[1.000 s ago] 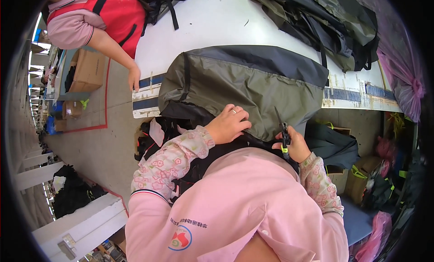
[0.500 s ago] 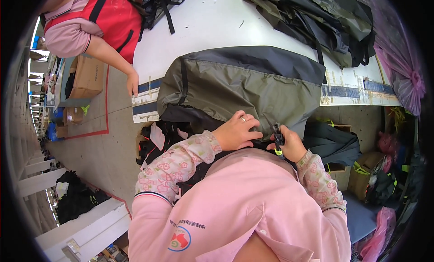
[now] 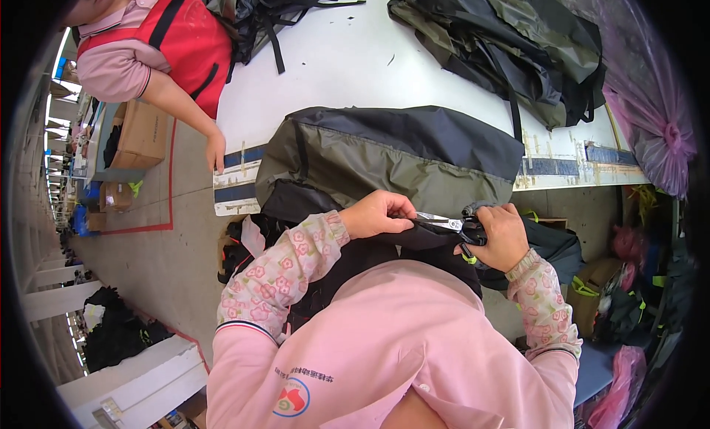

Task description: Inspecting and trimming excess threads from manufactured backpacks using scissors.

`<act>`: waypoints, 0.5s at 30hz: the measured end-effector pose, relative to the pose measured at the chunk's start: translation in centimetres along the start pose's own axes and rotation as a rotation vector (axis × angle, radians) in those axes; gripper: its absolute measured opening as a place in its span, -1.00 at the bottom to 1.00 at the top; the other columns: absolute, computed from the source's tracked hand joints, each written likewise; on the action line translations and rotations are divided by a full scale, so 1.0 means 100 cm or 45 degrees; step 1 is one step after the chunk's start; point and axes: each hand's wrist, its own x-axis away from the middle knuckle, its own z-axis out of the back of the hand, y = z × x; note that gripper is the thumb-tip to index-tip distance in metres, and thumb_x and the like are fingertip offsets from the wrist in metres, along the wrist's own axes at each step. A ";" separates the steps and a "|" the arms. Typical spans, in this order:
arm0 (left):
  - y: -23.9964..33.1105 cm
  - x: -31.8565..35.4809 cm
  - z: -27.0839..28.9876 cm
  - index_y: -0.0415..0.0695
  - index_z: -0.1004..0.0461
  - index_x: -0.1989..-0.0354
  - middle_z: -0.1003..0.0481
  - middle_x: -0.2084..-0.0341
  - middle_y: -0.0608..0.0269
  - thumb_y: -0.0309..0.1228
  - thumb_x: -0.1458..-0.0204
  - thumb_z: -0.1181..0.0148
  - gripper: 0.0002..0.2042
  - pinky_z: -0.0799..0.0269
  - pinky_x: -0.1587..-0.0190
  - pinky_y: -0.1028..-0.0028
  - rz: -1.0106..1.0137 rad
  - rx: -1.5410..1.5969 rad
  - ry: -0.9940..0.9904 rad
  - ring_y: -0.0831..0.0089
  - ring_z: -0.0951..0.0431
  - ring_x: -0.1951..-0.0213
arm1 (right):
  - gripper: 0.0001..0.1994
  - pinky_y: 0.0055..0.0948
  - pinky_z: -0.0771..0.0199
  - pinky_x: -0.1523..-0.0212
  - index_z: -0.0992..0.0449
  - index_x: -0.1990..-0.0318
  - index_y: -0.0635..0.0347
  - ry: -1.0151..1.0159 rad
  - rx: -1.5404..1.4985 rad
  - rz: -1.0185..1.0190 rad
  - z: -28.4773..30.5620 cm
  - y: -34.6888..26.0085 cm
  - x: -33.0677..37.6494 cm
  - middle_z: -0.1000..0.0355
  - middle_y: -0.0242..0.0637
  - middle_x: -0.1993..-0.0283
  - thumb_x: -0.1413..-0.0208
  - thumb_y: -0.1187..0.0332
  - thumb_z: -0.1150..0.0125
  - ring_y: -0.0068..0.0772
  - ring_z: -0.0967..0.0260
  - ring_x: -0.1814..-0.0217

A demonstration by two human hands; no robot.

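A large olive and dark grey coated-fabric piece (image 3: 392,166) lies draped over the near edge of the white table, with a dark seam across it and a dark strap at its left. At its near edge, my left hand (image 3: 376,215) pinches the fabric, thumb and fingers pressed together. My right hand (image 3: 506,237) is closed around the black handles of a pair of scissors (image 3: 446,223). Their silver blades point left along the fabric's edge, close to my left fingertips. A bit of yellow-green shows at the handles. The blade tips are partly hidden against the dark cloth.
On the white table (image 3: 336,59) lie more dark bags (image 3: 510,52) with straps. A person in a red apron (image 3: 194,52) stands at the left, one hand on the table corner. Pink plastic sheeting (image 3: 665,148) hangs at the right. Cardboard boxes (image 3: 139,137) stand further left.
The scissors have swung from upright to pointing left, their blades now showing at the fabric's edge. My right hand has shifted right, and the fabric has slid nearer to me.
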 end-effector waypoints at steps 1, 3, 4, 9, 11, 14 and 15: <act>0.001 -0.001 -0.001 -0.25 -0.49 0.25 -0.49 0.39 0.44 -0.55 0.00 -0.22 -0.86 -0.34 0.21 0.64 -0.027 0.011 0.007 0.73 -0.41 0.33 | -0.39 -0.26 -0.27 0.21 -0.39 0.39 0.20 0.001 0.003 0.000 0.002 0.000 0.000 -0.41 -0.23 0.47 0.37 -0.15 -0.45 -0.17 -0.41 0.35; 0.001 0.000 -0.001 -0.24 -0.49 0.26 -0.48 0.40 0.44 -0.56 0.00 -0.21 -0.87 -0.34 0.22 0.65 -0.054 0.021 0.017 0.74 -0.41 0.33 | -0.41 -0.26 -0.26 0.22 -0.39 0.42 0.20 -0.080 0.015 -0.024 0.007 -0.001 -0.001 -0.41 -0.23 0.48 0.35 -0.15 -0.45 -0.16 -0.41 0.37; -0.001 0.000 -0.002 -0.24 -0.49 0.26 -0.49 0.39 0.44 -0.56 0.00 -0.21 -0.87 -0.34 0.22 0.65 -0.066 0.033 0.033 0.74 -0.41 0.33 | -0.41 -0.26 -0.26 0.22 -0.39 0.42 0.20 -0.080 0.015 -0.023 0.007 -0.002 -0.001 -0.41 -0.23 0.48 0.35 -0.15 -0.45 -0.16 -0.41 0.37; 0.001 0.000 -0.004 -0.25 -0.49 0.26 -0.49 0.39 0.43 -0.57 0.00 -0.20 -0.87 -0.35 0.23 0.65 -0.097 0.014 0.052 0.74 -0.42 0.34 | -0.43 -0.24 -0.26 0.26 -0.38 0.48 0.18 -0.128 -0.003 -0.049 0.007 -0.004 -0.003 -0.40 -0.23 0.55 0.32 -0.16 -0.43 -0.13 -0.41 0.44; 0.000 -0.001 -0.003 -0.25 -0.49 0.26 -0.50 0.38 0.42 -0.57 0.01 -0.20 -0.87 -0.36 0.24 0.64 -0.113 -0.028 0.061 0.74 -0.42 0.34 | -0.43 -0.24 -0.27 0.27 -0.38 0.50 0.18 -0.133 -0.019 -0.055 0.004 -0.003 -0.003 -0.39 -0.24 0.58 0.32 -0.17 -0.43 -0.12 -0.40 0.47; 0.001 -0.001 -0.002 -0.25 -0.49 0.27 -0.50 0.39 0.42 -0.56 0.02 -0.21 -0.87 -0.35 0.25 0.64 -0.114 -0.045 0.066 0.74 -0.42 0.35 | -0.43 -0.25 -0.29 0.29 -0.37 0.52 0.17 -0.174 -0.035 -0.073 0.003 -0.002 -0.003 -0.38 -0.25 0.62 0.31 -0.18 -0.42 -0.11 -0.40 0.51; 0.001 -0.002 -0.001 -0.25 -0.49 0.27 -0.50 0.39 0.42 -0.56 0.02 -0.21 -0.87 -0.35 0.25 0.64 -0.115 -0.045 0.064 0.74 -0.42 0.35 | -0.43 -0.26 -0.30 0.31 -0.37 0.53 0.16 -0.208 -0.036 -0.087 0.004 -0.001 -0.004 -0.37 -0.24 0.64 0.30 -0.19 -0.41 -0.11 -0.39 0.53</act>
